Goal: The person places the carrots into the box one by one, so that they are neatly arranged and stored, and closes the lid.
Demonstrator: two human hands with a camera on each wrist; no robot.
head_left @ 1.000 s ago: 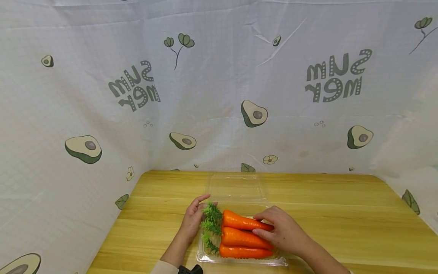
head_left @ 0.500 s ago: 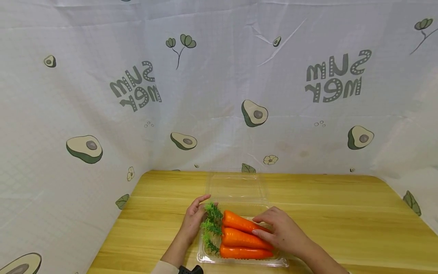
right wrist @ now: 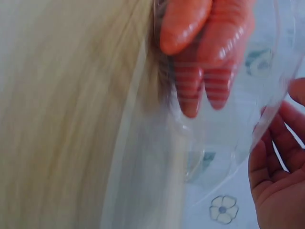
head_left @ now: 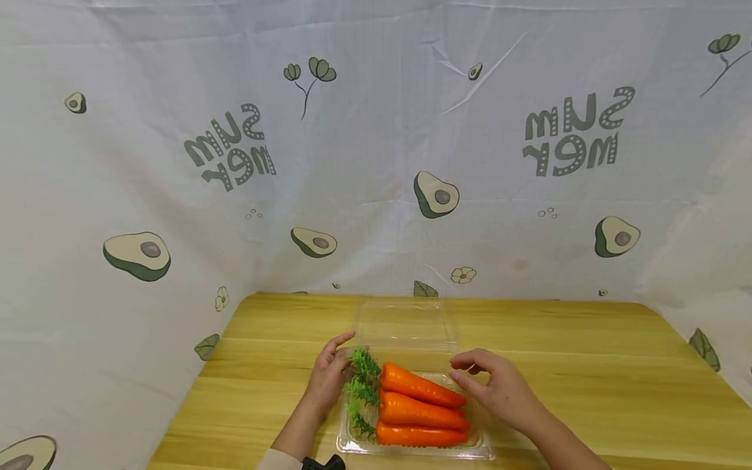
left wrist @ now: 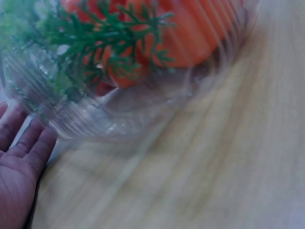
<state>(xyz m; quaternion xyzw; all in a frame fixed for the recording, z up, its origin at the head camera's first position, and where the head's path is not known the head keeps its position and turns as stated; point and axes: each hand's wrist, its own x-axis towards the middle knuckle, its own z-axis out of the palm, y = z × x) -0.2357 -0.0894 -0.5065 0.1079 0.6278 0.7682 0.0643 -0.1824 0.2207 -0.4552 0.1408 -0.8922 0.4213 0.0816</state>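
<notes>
Three orange carrots with green leafy tops lie side by side in a clear plastic clamshell box (head_left: 414, 450): a far carrot (head_left: 420, 384), a middle carrot (head_left: 417, 410) and a near carrot (head_left: 420, 435). Their tops point left, tips right. My left hand (head_left: 329, 378) is at the box's left side, fingers extended; the left wrist view has its fingertips (left wrist: 45, 138) right at the ribbed plastic wall. My right hand (head_left: 499, 388) hovers by the box's back right corner, thumb and index finger apart with no carrot between them. Below it, the right wrist view shows the carrot tips (right wrist: 190, 98).
The box's clear lid (head_left: 405, 321) lies folded back behind it on the wooden table (head_left: 587, 372). A white curtain (head_left: 364, 163) printed with avocados hangs around the back and sides. A black strap (head_left: 323, 463) sits on the left wrist.
My right hand has let go of the far carrot's narrow end and moved up and slightly right. That carrot's tip has shifted toward the middle carrot. The left hand stays by the box.
</notes>
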